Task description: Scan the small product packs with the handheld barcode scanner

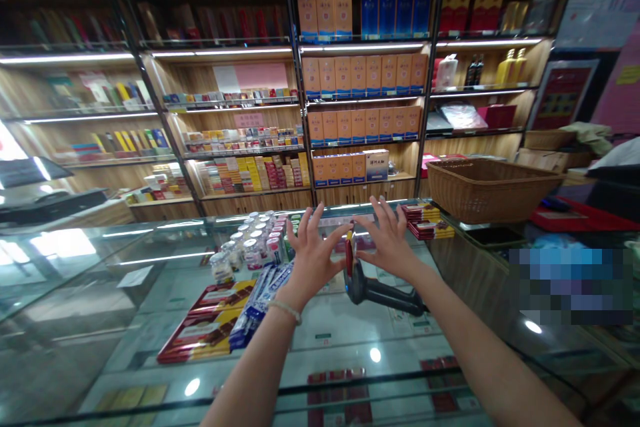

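Note:
Near the middle of the glass counter, my left hand [313, 253] and my right hand [387, 240] face each other with fingers spread. Between them a thin red and yellow packet [349, 253] stands on edge, pinched by the thumb and lower fingers of both hands. Right behind and below it lies a black handheld scanner [383, 293]. Left of my left hand are blue and white packets [257, 303], and beyond these are large red and yellow chocolate packs [207, 323]. Several small jars with white lids [251, 250] stand behind the packets.
A brown wicker basket [493, 187] sits at the right back of the counter. Beside it is a stack of red and yellow bars [430, 221]. Shelves of boxes [367, 77] line the wall. A white paper [135, 276] lies at the left.

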`<action>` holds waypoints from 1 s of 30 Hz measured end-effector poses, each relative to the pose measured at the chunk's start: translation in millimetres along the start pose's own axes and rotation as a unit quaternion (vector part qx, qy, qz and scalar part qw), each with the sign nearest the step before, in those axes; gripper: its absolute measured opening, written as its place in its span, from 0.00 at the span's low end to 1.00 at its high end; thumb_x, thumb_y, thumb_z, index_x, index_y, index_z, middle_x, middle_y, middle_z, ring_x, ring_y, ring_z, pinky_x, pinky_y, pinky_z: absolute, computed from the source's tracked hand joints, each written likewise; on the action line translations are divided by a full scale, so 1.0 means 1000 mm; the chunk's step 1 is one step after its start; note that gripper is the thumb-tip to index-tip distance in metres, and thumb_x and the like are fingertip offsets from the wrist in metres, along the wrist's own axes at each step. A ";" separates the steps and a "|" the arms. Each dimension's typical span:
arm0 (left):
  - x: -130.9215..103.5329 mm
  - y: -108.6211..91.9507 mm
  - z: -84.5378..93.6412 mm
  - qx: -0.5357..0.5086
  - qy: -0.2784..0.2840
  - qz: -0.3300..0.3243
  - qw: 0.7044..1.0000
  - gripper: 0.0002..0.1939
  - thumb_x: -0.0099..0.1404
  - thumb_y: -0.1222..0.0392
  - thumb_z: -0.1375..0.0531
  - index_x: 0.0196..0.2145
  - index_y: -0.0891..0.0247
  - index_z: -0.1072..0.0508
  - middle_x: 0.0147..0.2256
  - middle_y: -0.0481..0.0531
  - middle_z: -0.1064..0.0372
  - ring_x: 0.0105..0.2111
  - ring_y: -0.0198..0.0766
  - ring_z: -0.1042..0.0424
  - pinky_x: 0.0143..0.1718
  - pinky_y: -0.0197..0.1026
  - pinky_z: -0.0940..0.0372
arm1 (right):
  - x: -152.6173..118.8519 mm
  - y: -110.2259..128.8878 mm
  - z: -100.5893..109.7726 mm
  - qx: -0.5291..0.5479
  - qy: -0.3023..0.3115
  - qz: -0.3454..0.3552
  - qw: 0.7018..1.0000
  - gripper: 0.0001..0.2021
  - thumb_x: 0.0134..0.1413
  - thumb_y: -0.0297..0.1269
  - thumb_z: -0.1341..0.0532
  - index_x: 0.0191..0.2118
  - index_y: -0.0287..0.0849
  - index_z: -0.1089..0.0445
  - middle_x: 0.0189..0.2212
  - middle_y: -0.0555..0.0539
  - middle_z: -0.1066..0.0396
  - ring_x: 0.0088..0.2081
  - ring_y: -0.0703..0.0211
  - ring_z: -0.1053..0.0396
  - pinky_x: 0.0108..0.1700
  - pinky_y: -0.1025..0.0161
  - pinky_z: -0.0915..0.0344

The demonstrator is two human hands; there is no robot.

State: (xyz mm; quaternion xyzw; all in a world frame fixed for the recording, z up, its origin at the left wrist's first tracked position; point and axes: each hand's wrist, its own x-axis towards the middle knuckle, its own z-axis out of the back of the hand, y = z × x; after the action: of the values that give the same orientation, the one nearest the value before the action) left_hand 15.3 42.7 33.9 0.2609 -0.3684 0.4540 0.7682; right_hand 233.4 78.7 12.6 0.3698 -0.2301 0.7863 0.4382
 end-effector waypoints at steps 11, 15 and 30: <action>0.001 0.000 -0.001 -0.017 0.021 0.011 1.000 0.31 0.59 0.46 0.29 0.60 0.43 0.26 0.75 0.59 0.57 0.74 0.64 0.58 0.71 0.71 0.71 | 0.001 0.000 0.004 0.000 -0.012 0.004 1.000 0.31 0.54 0.49 0.30 0.62 0.48 0.33 0.76 0.33 0.57 0.76 0.35 0.59 0.71 0.29 0.63; 0.000 0.002 0.000 -0.015 0.029 0.014 0.999 0.33 0.61 0.43 0.30 0.62 0.44 0.28 0.75 0.60 0.58 0.75 0.64 0.59 0.71 0.71 0.70 | 0.001 0.000 0.005 -0.010 -0.022 0.013 1.000 0.31 0.55 0.51 0.31 0.62 0.49 0.33 0.76 0.35 0.56 0.75 0.34 0.59 0.71 0.30 0.64; 0.003 0.012 0.005 0.057 0.006 0.024 0.998 0.53 0.51 0.32 0.28 0.70 0.51 0.38 0.74 0.67 0.55 0.74 0.66 0.56 0.72 0.69 0.75 | 0.006 -0.001 0.020 -0.077 -0.035 0.013 0.996 0.25 0.52 0.40 0.33 0.55 0.42 0.32 0.75 0.33 0.52 0.75 0.33 0.60 0.72 0.28 0.75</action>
State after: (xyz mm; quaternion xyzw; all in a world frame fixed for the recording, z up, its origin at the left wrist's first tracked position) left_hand 3.6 45.3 40.0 0.2922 -0.3435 0.4939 0.7434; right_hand 239.5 68.4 29.9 0.3591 -0.3097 0.7588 0.4465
